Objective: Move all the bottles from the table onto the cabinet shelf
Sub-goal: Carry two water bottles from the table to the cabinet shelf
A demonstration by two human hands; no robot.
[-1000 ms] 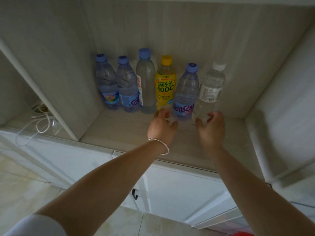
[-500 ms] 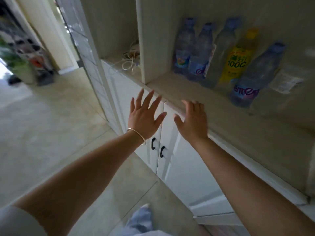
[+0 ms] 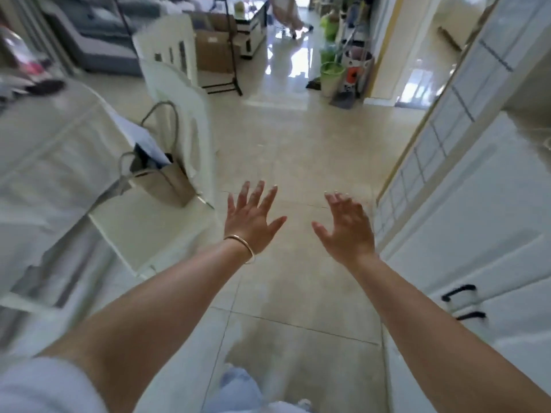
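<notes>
Bottles are nowhere in my view right now: none on the floor, none in either of my hands, and the cabinet shelf itself is out of frame. What I can see of the table (image 3: 44,150) is its white-draped edge along the left side of the frame, blurred, with no bottle I can make out on the stretch that shows. So my judgement is that any bottles left to fetch lie to the left and a little ahead of my hands, up on that table top.

My left hand (image 3: 250,217), with a thin bracelet (image 3: 243,244) at the wrist, is spread flat with fingers straight, holding nothing. My right hand (image 3: 347,228) is likewise released, fingers loosely fanned, empty. Both hang over the tiled floor (image 3: 298,150) at centre frame, apart from each other and touching nothing.

The left hand is the nearer one to the table, with a white chair (image 3: 176,123) carrying a paper bag (image 3: 167,183) between them. The cabinet doors (image 3: 465,239) with black handles run down the right edge, just beside my right hand.
</notes>
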